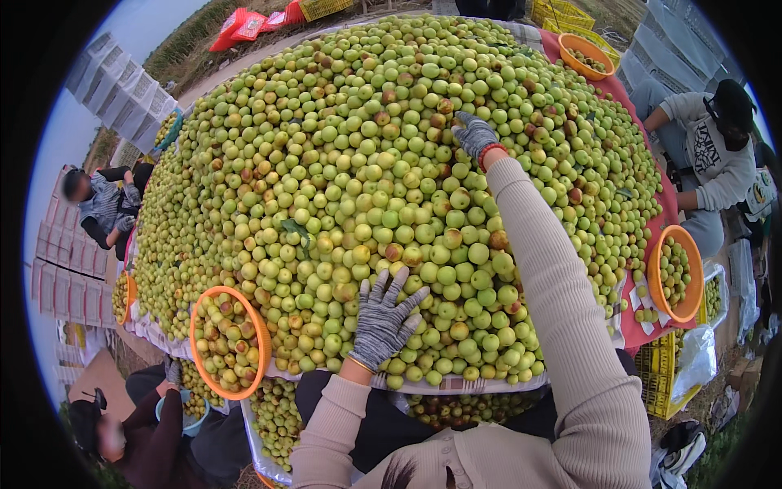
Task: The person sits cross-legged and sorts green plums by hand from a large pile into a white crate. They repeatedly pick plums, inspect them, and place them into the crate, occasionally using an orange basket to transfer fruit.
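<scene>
A wide heap of small round green fruits (326,175), some blushed reddish brown, spreads before me. My left hand (383,322), in a grey striped knit glove, lies on the heap's near edge with its fingers spread and nothing in them. Farther off and to the right, my right hand (479,140) touches the heap, gloved alike with a red cuff. Its fingers reach out over the fruits beside some browned ones, and no fruit shows in its grasp. A few green leaves (296,231) lie among the fruits left of centre.
Orange baskets of browner fruit stand at the near left (262,342), right (695,269) and far right (599,57). A yellow crate (656,375) is at the lower right. Other people sit at the right (717,155), left (102,208) and lower left (147,432). More fruit lies below the near edge.
</scene>
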A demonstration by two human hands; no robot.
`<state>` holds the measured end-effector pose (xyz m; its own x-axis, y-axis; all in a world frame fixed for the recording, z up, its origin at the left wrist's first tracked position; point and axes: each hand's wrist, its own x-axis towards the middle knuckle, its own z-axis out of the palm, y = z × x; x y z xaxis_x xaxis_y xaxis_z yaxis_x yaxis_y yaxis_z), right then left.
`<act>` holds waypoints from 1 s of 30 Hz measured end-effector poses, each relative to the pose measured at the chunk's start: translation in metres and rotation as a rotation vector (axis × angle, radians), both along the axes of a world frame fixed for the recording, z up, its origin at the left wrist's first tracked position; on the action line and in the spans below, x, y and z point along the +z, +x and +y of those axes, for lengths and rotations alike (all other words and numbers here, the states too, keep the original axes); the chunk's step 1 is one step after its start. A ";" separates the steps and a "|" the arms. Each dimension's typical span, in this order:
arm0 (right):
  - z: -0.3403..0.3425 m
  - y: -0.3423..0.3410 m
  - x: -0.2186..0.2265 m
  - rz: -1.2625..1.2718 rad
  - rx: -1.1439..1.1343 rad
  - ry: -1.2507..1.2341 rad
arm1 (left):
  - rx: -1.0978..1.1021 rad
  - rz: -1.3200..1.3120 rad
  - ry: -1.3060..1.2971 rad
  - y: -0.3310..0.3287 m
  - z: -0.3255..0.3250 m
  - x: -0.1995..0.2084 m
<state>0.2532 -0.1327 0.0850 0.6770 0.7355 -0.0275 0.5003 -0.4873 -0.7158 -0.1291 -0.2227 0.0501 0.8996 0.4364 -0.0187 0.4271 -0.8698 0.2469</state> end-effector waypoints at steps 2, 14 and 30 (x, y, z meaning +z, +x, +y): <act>0.011 -0.002 -0.012 -0.279 -0.019 -0.174 | -0.034 -0.092 0.078 0.006 0.000 -0.006; 0.010 0.028 -0.039 -0.321 0.029 0.044 | -0.046 -0.209 -0.180 0.008 0.015 0.003; -0.009 -0.070 0.020 -0.034 0.336 0.170 | 0.314 -1.217 -2.282 -0.008 0.029 0.001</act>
<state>0.1829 -0.1414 0.1045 0.3957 0.9089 0.1319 0.6367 -0.1680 -0.7526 -0.1368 -0.1941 0.0511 0.8237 0.5353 -0.1872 -0.4734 0.8307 0.2929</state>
